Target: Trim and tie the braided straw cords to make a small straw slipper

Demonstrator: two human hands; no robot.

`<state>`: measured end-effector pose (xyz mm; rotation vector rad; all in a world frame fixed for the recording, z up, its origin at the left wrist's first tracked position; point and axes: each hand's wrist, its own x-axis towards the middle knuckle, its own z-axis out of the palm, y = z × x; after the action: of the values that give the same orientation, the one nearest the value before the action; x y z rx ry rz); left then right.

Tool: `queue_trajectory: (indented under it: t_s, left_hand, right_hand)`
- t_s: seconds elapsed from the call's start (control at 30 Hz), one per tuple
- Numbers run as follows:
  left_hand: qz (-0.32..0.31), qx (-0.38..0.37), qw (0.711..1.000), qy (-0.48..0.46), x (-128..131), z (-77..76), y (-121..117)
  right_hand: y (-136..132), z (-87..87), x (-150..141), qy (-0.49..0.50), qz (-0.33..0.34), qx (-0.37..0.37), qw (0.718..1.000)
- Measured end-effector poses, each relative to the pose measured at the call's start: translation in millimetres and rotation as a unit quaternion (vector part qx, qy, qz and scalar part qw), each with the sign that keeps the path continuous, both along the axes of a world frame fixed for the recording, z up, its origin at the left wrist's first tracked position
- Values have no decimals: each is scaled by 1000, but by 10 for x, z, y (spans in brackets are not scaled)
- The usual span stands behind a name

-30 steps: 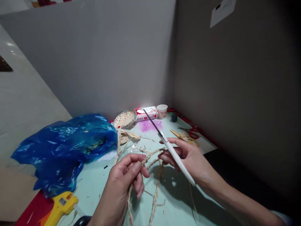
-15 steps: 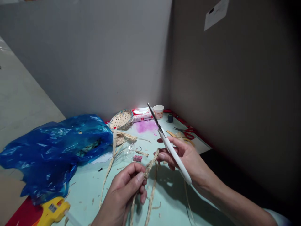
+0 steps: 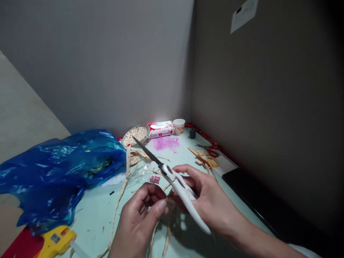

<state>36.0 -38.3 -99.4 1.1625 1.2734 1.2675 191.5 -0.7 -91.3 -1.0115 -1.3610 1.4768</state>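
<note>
My left hand (image 3: 142,211) pinches a braided straw cord (image 3: 167,236) between thumb and fingers, and the lower strands hang down from it over the table. White-handled scissors (image 3: 185,199) lie in my right hand (image 3: 208,197), the dark blades together and pointing up and to the left. Fingers of my right hand come close to the cord at my left fingertips; whether they touch it is hidden behind the scissors. Another straw braid (image 3: 118,208) runs down the table left of my left hand.
On the left lie a blue plastic bag (image 3: 67,168) and a yellow glue gun (image 3: 57,242). Behind are a woven basket (image 3: 139,134), a tissue pack (image 3: 162,129), a paper cup (image 3: 179,126) and a dark thread spool (image 3: 192,133). Orange scissors (image 3: 212,161) and red-handled scissors (image 3: 213,152) rest at right.
The scissors have swung left and lower in my right hand. My right hand has moved down and closer to my left, and the raised stretch of braid between them is now mostly hidden.
</note>
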Motion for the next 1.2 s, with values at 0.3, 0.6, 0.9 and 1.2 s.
queue_trajectory:
  t_s: [0.3,0.6,0.9,1.2]
  left_hand:
    - [-35,-44,997,-44,-6,-21,15]
    - [-39,-53,994,-83,7,14,7]
    - [-32,-70,997,-31,-13,68,2]
    - [-81,-168,936,-300,-53,162,-12]
  right_hand:
    - [74,6,63,15,76,-78,994]
    - [79,67,99,66,107,-119,985]
    - [98,58,106,83,62,-96,990]
    - [84,-28,190,-88,18,186,978]
